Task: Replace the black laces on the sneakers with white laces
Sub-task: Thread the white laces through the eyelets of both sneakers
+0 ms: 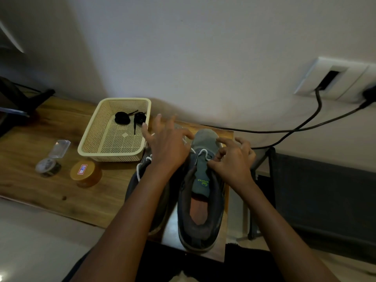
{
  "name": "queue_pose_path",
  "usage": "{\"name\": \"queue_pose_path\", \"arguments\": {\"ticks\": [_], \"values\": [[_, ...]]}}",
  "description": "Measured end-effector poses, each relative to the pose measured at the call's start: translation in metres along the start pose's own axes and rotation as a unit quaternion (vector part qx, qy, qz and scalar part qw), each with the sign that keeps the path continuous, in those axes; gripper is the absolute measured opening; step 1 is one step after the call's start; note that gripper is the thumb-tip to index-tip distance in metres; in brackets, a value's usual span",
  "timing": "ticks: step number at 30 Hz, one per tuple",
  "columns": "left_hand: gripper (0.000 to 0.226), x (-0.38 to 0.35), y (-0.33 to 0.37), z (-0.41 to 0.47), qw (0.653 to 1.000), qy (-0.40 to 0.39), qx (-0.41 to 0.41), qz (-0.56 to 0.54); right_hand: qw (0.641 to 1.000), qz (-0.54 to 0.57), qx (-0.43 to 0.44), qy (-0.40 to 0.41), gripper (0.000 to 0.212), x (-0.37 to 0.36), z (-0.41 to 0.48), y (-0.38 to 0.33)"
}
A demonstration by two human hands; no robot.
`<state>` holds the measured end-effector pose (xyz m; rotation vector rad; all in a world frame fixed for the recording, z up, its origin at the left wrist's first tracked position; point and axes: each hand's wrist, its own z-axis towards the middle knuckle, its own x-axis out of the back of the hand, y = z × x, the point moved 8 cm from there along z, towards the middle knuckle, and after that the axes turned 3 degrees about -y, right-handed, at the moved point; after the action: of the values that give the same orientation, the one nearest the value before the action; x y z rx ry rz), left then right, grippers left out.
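Head view: two sneakers are lying side by side on the wooden counter (40, 129), toes pointing away. The right hand (234, 161) is pinching the white lace (203, 154) between curled fingers (220, 153) at the tongue of the right sneaker (184, 216). The left hand (166, 145), above the left sneaker (132, 186), is spreading its fingers (157, 119) wide; a white strand is running beneath them, grip not discernible. Just beyond those fingers, black laces (122, 118) are lying coiled in a cream basket (89, 148).
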<state>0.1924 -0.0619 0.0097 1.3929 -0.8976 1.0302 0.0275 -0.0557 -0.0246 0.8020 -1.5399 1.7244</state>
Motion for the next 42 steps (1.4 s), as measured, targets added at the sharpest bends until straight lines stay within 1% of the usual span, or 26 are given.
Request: {"name": "queue_pose_path", "arguments": {"ticks": [2, 5, 6, 10, 12, 14, 16, 18, 19, 21, 22, 24, 25, 26, 27, 30, 32, 33, 34, 35, 37, 38, 40, 42], "values": [[0.016, -0.009, 0.003, -0.001, 0.999, -0.025, -0.003, 0.028, 1.000, -0.004, -0.002, -0.002, 0.048, -0.001, 0.000, 0.001], [0.015, -0.017, -0.001, -0.003, 0.998, -0.042, 0.024, 0.038, 1.000, -0.002, -0.002, 0.001, 0.053, 0.000, 0.000, 0.001], [0.014, -0.014, -0.002, -0.003, 0.999, -0.029, 0.034, 0.028, 1.000, -0.004, -0.004, -0.002, 0.054, -0.001, 0.000, 0.002], [0.012, 0.016, -0.024, 0.000, 0.990, 0.096, 0.099, -0.032, 1.000, -0.006, -0.014, -0.004, 0.051, -0.003, 0.001, 0.008], [0.013, 0.021, -0.032, -0.002, 0.985, 0.110, 0.123, -0.048, 1.000, 0.005, -0.016, -0.008, 0.057, -0.003, 0.002, 0.009], [0.011, 0.022, -0.033, -0.003, 0.982, 0.122, 0.128, -0.071, 1.000, 0.006, -0.012, -0.006, 0.057, -0.004, 0.004, 0.007], [0.010, 0.027, -0.036, -0.004, 0.975, 0.152, 0.140, -0.082, 1.000, -0.003, -0.015, -0.008, 0.057, -0.005, 0.004, 0.009], [0.011, 0.035, -0.043, -0.004, 0.967, 0.182, 0.155, -0.085, 1.000, -0.009, -0.017, -0.013, 0.053, -0.007, 0.003, 0.012], [0.011, 0.037, -0.046, -0.004, 0.965, 0.189, 0.158, -0.092, 0.999, -0.013, -0.020, -0.023, 0.046, -0.007, 0.003, 0.012], [0.012, 0.039, -0.047, -0.004, 0.961, 0.198, 0.150, -0.120, 0.999, 0.015, -0.021, -0.042, 0.022, -0.008, 0.005, 0.013], [0.012, 0.040, -0.046, -0.004, 0.959, 0.203, 0.139, -0.138, 0.997, 0.058, -0.034, -0.046, 0.014, -0.006, 0.006, 0.017], [0.013, 0.042, -0.043, -0.004, 0.955, 0.218, 0.116, -0.167, 0.985, 0.157, -0.076, -0.013, 0.018, 0.005, 0.012, 0.032], [0.013, 0.044, -0.043, -0.004, 0.953, 0.224, 0.109, -0.175, 0.980, 0.175, -0.093, 0.004, 0.018, 0.012, 0.014, 0.039], [0.013, 0.045, -0.042, -0.004, 0.951, 0.228, 0.102, -0.180, 0.980, 0.174, -0.097, 0.003, 0.018, 0.016, 0.015, 0.042], [0.012, 0.046, -0.042, -0.003, 0.951, 0.231, 0.094, -0.184, 0.983, 0.159, -0.088, -0.016, 0.019, 0.015, 0.016, 0.043], [0.010, 0.047, -0.034, -0.003, 0.947, 0.214, 0.068, -0.229, 0.989, 0.073, -0.048, -0.116, 0.023, -0.002, 0.011, 0.034], [0.010, 0.048, -0.031, -0.002, 0.944, 0.201, 0.057, -0.255, 0.991, 0.034, -0.034, -0.124, 0.021, -0.006, 0.011, 0.031], [0.010, 0.049, -0.030, -0.001, 0.942, 0.196, 0.054, -0.267, 0.991, 0.043, -0.037, -0.118, 0.021, -0.003, 0.013, 0.031], [0.009, 0.050, -0.031, 0.000, 0.936, 0.191, 0.048, -0.292, 0.990, 0.075, -0.047, -0.110, 0.022, 0.001, 0.015, 0.031], [0.007, 0.054, -0.032, 0.001, 0.923, 0.188, 0.040, -0.334, 0.985, 0.124, -0.061, -0.106, 0.023, 0.008, 0.016, 0.029], [0.004, 0.067, -0.031, -0.002, 0.884, 0.189, 0.027, -0.427, 0.962, 0.237, -0.079, -0.111, 0.021, 0.021, 0.015, 0.018], [0.005, 0.077, -0.029, -0.005, 0.870, 0.192, 0.019, -0.454, 0.949, 0.280, -0.083, -0.118, 0.019, 0.028, 0.014, 0.010], [0.009, 0.098, -0.022, -0.013, 0.861, 0.188, -0.003, -0.472, 0.929, 0.339, -0.091, -0.120, 0.017, 0.042, 0.008, -0.001], [0.009, 0.119, -0.015, -0.024, 0.858, 0.184, -0.029, -0.479, 0.915, 0.383, -0.093, -0.090, 0.016, 0.062, 0.001, -0.007]]}}
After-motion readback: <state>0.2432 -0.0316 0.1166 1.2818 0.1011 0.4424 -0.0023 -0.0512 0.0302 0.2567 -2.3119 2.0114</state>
